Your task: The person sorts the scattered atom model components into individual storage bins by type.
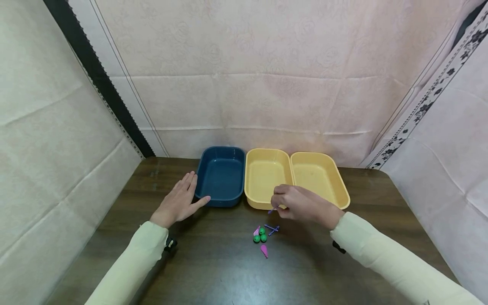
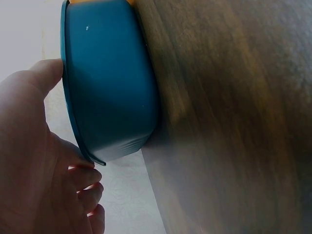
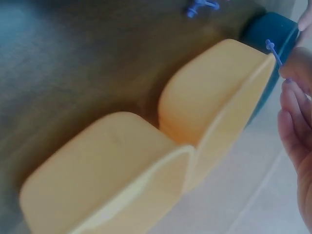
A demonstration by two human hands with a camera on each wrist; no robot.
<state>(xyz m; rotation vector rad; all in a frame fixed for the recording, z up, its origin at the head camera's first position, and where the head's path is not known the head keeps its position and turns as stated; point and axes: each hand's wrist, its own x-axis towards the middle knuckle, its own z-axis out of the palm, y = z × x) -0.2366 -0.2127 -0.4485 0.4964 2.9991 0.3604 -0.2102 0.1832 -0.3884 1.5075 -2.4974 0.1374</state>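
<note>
My right hand (image 1: 305,204) pinches a small purple stick with a knobbed end (image 3: 271,48) between thumb and fingertips, over the front edge of the middle yellow tub (image 1: 258,202). The stick's other end is hidden in the fingers. On the left, my left hand (image 1: 177,203) lies with straight fingers along the blue tub (image 1: 224,202), its thumb at the front rim and its fingertips beside the left side. Before the tubs lie crossed purple sticks (image 1: 272,229), several green balls (image 1: 263,238) and two pink teardrop-shaped pieces (image 1: 264,250).
A second yellow tub (image 1: 340,186) stands right of the middle one, against it. All the tubs sit along the back of the dark wooden table (image 1: 213,267). Pale cloth (image 1: 244,101) hangs behind and on both sides.
</note>
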